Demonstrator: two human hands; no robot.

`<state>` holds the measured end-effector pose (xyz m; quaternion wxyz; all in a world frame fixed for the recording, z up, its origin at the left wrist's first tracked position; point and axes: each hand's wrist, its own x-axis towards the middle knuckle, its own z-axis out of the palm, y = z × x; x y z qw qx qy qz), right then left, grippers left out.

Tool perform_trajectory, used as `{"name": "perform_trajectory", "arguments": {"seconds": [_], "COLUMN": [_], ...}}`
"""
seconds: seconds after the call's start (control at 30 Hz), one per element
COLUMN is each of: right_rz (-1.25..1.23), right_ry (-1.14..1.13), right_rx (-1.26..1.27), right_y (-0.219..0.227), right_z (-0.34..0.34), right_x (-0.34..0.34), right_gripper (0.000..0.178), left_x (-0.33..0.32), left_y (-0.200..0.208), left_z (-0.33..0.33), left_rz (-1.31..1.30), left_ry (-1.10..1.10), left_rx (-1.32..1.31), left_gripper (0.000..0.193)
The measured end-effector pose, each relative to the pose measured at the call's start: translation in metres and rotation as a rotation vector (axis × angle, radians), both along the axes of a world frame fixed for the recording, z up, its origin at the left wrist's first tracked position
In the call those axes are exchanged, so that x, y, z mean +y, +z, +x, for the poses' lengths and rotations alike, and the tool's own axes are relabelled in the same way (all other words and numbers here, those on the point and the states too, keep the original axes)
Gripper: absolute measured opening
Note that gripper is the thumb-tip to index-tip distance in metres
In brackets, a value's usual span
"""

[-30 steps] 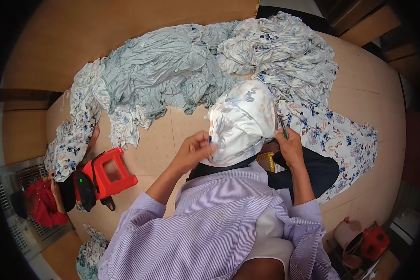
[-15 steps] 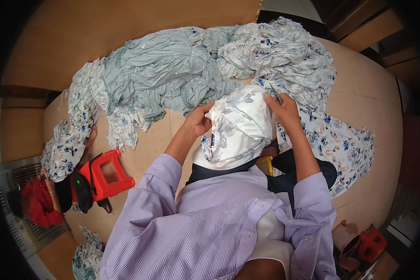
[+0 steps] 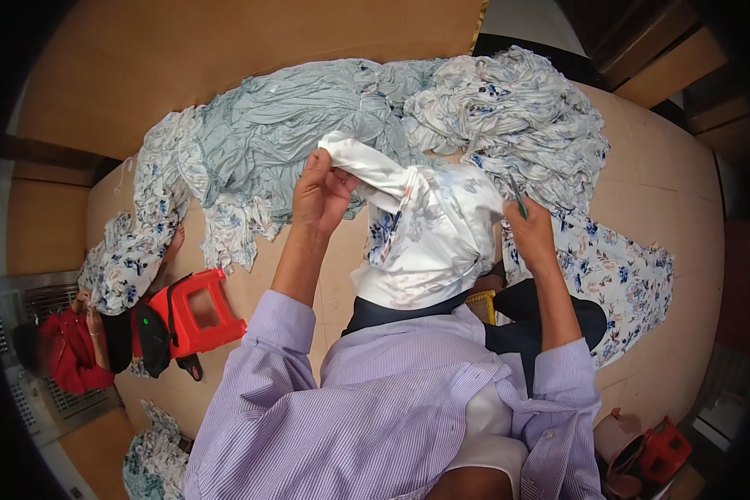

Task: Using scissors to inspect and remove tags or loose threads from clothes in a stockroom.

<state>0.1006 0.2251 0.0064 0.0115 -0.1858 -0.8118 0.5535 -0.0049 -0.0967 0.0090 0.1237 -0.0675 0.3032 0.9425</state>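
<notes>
Raised and carried outward to the left since 0.5 s ago: the left hand (image 3: 323,198), lifting 1 end of the white floral-printed cloth (image 3: 450,225). Right hand (image 3: 532,235) has drawn back slightly toward the body. Cloth lies bunched over the dark-clad lap (image 3: 550,317); its lifted end runs diagonally, pointing far-left, to where the left hand pinches it. Right hand is curled around a slim dark-green tool (image 3: 519,198), long axis pointing away from the person, slightly left, beside the cloth's right edge; whether that hand also grips cloth cannot be told. Tool's near end is hidden in the fingers; its kind is hard to make out. Folds hide much of the print and the cloth's underside.
</notes>
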Motion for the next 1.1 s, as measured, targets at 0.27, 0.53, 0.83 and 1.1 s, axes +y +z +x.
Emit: {"name": "perform_trajectory", "arguments": {"seconds": [0.27, 0.53, 0.83, 1.1], "right_rz": [-0.170, -0.104, 0.073, 0.204], "right_ry": [-0.229, -0.152, -0.092, 0.431], "right_rx": [-0.094, -0.209, 0.107, 0.117], "right_y": [-0.006, -0.045, -0.005, 0.027], "right_z": [0.075, 0.095, 0.019, -0.054], "right_x": [0.004, -0.001, 0.003, -0.038], "right_gripper": [0.018, 0.017, 0.011, 0.019], "left_x": [-0.014, -0.012, -0.007, -0.007], "left_y": [0.001, -0.012, -0.010, -0.015], "left_z": [0.034, 0.070, 0.074, 0.074], "left_rz": [0.044, -0.024, -0.110, -0.123], "left_ry": [-0.008, 0.003, 0.050, 0.079], "left_rx": [0.088, -0.109, -0.192, -0.146], "left_gripper": [0.009, 0.010, 0.014, 0.022]}}
